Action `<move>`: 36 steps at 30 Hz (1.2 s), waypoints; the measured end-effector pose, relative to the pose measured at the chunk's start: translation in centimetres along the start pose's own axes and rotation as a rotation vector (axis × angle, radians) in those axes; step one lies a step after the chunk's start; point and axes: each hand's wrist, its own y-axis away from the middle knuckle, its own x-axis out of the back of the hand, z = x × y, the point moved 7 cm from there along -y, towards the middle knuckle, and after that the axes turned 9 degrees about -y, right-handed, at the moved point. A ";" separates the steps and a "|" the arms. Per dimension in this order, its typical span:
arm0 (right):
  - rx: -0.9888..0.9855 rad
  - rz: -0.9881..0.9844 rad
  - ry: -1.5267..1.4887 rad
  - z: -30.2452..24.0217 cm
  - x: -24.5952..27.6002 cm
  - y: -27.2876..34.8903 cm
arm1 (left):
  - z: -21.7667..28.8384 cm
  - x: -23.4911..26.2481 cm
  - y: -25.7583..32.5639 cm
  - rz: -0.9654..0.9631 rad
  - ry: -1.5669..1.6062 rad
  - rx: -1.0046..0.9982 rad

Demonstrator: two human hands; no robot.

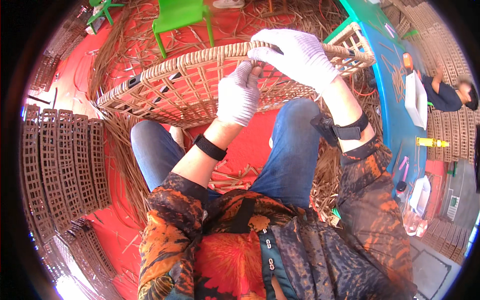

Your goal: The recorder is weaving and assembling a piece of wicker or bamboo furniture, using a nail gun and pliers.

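A wicker basket (200,80) of tan woven strands stands across my knees, its thick wrapped rim uppermost and its open lattice below. My right hand (300,55), in a white knitted glove, closes over the rim from the right, with thumb and forefinger about it. Just below and to the left, my left hand (239,95), in a matching glove, is closed in a pinch against the lattice under the rim. Whatever lies between those left fingertips is too small to make out. Dark bits of frame show at the basket's left end and right corner.
Loose strips (120,145) litter the red floor. Stacks of lattice panels (60,165) stand at left. Beyond the basket is a green chair (181,20). Along the right runs a blue table (395,120) with white trays (416,100) and a yellow bottle (431,142); another person (445,92) is past it.
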 end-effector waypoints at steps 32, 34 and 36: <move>-0.497 0.547 0.312 8.3 13.4 24.8 | -6.4 0.1 -2.4 -0.090 0.107 0.080; -0.780 0.595 0.607 9.5 16.4 34.7 | -7.3 -0.1 -2.8 -0.101 0.110 0.071; -1.120 0.631 0.814 9.5 18.9 44.4 | -8.8 -0.1 -3.1 -0.050 0.240 0.184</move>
